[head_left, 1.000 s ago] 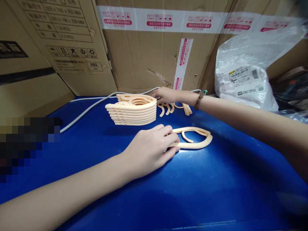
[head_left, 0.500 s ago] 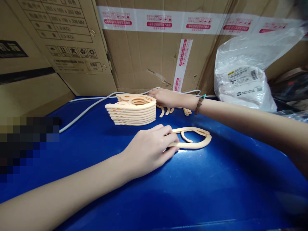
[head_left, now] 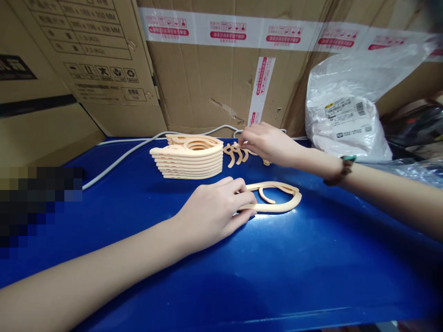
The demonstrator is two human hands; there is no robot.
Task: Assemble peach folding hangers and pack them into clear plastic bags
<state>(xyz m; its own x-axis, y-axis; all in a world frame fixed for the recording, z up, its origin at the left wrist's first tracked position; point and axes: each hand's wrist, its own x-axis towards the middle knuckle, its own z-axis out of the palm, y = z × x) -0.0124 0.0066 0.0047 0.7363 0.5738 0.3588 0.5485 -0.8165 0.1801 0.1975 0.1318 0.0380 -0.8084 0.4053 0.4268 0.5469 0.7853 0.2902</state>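
Near the middle of the table, my left hand (head_left: 221, 207) is closed on one end of a beige folding hanger (head_left: 280, 208). Its curved hook lies inside the loop, and its left end is hidden under my fingers. Farther back, my right hand (head_left: 268, 142) is over several small curved beige hooks (head_left: 238, 154), its fingers bent together. Whatever those fingertips pinch, if anything, is hidden. Left of the hooks stands a neat stack of beige folded hangers (head_left: 188, 163).
Cardboard boxes (head_left: 207, 83) wall off the back and left of the blue table (head_left: 294, 276). A pale cable (head_left: 121, 159) runs along the rear edge. At the back right sits a white plastic bag (head_left: 346, 115) with a label.
My right hand has moved right from behind the stack, uncovering more of the small hooks. My left hand keeps its hold on the hanger.
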